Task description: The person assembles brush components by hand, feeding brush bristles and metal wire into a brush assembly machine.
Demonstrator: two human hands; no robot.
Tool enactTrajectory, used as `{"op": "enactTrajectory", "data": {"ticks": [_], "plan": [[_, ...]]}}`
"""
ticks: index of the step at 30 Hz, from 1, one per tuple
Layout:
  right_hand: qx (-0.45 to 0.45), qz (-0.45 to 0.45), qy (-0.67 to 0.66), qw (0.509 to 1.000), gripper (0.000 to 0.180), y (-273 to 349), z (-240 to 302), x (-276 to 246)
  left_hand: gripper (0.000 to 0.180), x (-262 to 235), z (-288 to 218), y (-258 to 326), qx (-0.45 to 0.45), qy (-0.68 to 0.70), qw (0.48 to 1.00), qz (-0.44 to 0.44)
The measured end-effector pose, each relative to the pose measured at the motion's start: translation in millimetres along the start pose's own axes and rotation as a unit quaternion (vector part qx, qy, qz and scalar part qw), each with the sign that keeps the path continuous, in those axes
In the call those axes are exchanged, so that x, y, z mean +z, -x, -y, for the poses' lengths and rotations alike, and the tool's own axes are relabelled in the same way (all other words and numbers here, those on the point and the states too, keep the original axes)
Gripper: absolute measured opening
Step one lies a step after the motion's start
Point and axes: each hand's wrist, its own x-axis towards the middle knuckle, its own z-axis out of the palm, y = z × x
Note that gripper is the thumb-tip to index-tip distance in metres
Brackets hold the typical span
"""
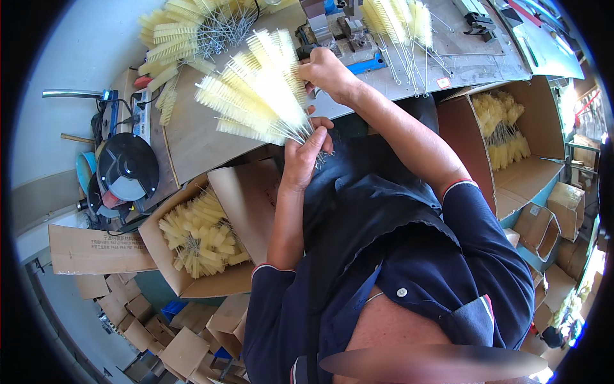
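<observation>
My left hand [305, 155] is closed round the wire handles of a fanned bunch of bottle brushes [259, 89]. Their pale yellow bristle heads spread up and to the left, and the looped wire ends poke out below my fingers. Just right of the bristle heads, my right hand [327, 75] is held with its fingers curled together over the table's front. What those fingers grip, if anything, is hidden. Beyond that hand stands a small metal bench machine [348, 32], with a blue-handled tool [366, 64] lying in front of it.
Brush piles lie on the worktable [211, 137]: one pile [192, 32] far left, another [400, 22] far right. Open cartons of brushes stand below, a left carton [182, 287] and a right carton [511, 189]. A black round-guarded cutting machine [128, 168] sits beside a power strip [141, 115].
</observation>
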Motion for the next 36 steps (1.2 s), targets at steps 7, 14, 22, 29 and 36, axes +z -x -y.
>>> {"op": "enactTrajectory", "data": {"ticks": [7,14,22,29,36], "plan": [[-0.094,-0.109,0.130,0.981,0.039,4,4,6,0.024,4,13,5,0.044,0.099,0.989,-0.101],[-0.070,-0.090,0.000,0.994,0.037,38,6,6,0.022,-17,14,15,0.058,0.147,0.966,-0.207],[-0.072,-0.134,-0.181,0.972,0.031,64,-11,-19,0.020,-54,-8,0,0.100,0.157,0.939,-0.288],[0.060,-0.111,-0.234,0.964,0.034,58,-1,-32,0.028,-36,-12,-44,0.108,0.089,0.960,-0.244],[0.087,-0.111,-0.249,0.958,0.034,36,12,-35,0.027,-37,2,-76,0.097,0.117,0.962,-0.228]]}}
